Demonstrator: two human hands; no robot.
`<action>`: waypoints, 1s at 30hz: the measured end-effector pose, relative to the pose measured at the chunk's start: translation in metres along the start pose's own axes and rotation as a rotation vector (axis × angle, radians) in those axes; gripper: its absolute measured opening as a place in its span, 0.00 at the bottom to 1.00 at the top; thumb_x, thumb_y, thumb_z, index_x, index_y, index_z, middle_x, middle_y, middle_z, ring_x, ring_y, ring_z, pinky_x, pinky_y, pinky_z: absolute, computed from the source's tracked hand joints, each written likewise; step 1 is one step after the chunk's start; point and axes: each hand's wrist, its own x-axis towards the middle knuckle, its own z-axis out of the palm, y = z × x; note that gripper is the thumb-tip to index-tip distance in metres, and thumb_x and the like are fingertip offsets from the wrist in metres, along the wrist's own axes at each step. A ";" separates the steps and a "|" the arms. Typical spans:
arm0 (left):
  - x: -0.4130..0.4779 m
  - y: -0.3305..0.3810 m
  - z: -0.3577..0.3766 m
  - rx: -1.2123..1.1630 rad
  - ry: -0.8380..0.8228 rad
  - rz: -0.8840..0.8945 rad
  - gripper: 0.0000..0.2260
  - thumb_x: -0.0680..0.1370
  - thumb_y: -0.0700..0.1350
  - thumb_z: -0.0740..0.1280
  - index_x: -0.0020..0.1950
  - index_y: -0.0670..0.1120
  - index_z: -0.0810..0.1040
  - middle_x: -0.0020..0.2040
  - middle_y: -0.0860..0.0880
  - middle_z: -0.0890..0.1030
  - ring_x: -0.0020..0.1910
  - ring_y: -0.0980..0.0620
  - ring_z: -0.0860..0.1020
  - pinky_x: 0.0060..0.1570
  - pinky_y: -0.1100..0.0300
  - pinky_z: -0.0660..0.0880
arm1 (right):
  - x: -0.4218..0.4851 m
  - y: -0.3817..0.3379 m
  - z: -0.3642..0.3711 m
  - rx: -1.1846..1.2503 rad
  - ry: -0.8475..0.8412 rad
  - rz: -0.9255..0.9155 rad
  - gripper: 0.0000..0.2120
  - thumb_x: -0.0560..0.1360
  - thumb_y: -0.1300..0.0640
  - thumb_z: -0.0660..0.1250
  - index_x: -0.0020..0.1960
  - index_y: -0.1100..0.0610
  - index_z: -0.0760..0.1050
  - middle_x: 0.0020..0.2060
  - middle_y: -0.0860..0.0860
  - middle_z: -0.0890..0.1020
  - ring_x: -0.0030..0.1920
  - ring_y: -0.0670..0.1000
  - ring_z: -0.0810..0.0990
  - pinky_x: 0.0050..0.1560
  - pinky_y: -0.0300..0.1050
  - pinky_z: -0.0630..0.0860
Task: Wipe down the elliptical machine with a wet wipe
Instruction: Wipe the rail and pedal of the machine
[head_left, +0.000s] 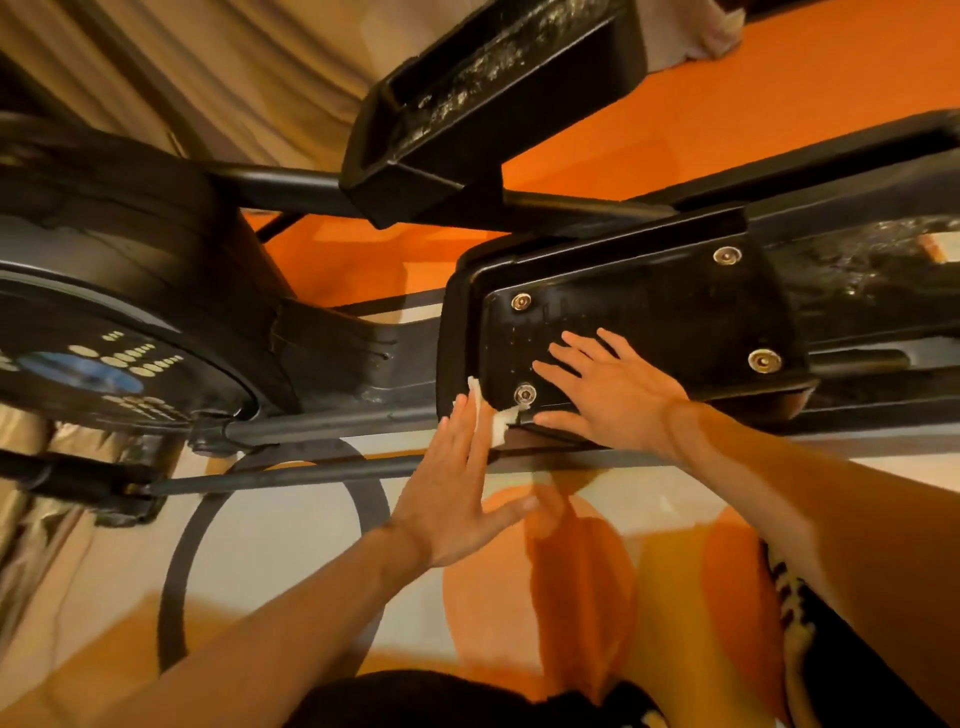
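Your left hand (457, 493) is flat, fingers (470, 431) extended and close together, pressing the wet wipe (493, 421) against the near front corner of the closer foot pedal (649, 317) on the elliptical machine (130, 249). The wipe is white and crumpled, mostly trapped under your fingers, with a bit sticking out on either side, just beside the lower-left bolt (524, 394). It is pinned by flat pressure, not a closed grip. Your right hand (613, 395) lies palm-down on the pedal's black top face, fingers (571, 358) spread wide and holding nothing, thumb along the pedal's near edge close to the wipe. Four metal bolts sit at the corners of the pedal face; your right hand sits among them, covering none. The second pedal (493, 98) is beyond, tilted, its tread visibly dusty and scuffed. The flywheel housing (104, 338), with a printed label, is off to the left, well apart from both hands. Rails (311, 467) run below the pedal under your left hand. The floor covering is orange and cream rug (571, 571).
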 end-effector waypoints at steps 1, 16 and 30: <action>-0.007 -0.004 -0.001 0.050 -0.054 0.030 0.50 0.73 0.82 0.41 0.79 0.52 0.22 0.81 0.50 0.26 0.80 0.52 0.27 0.83 0.48 0.40 | -0.001 0.001 0.001 -0.008 0.010 -0.002 0.41 0.77 0.26 0.38 0.83 0.46 0.48 0.83 0.51 0.53 0.83 0.54 0.43 0.80 0.60 0.41; 0.020 0.023 0.020 0.070 0.132 0.202 0.47 0.80 0.75 0.48 0.85 0.45 0.37 0.84 0.44 0.34 0.82 0.48 0.32 0.82 0.48 0.38 | 0.001 0.006 0.012 -0.077 0.211 -0.096 0.42 0.78 0.28 0.37 0.82 0.51 0.58 0.80 0.55 0.64 0.81 0.56 0.57 0.80 0.58 0.50; 0.017 -0.030 0.013 -0.108 0.188 0.402 0.36 0.86 0.61 0.56 0.86 0.44 0.47 0.85 0.41 0.46 0.84 0.47 0.41 0.83 0.51 0.42 | -0.036 -0.069 0.064 -0.011 0.527 -0.100 0.31 0.85 0.44 0.54 0.82 0.60 0.57 0.81 0.57 0.60 0.82 0.57 0.54 0.81 0.61 0.53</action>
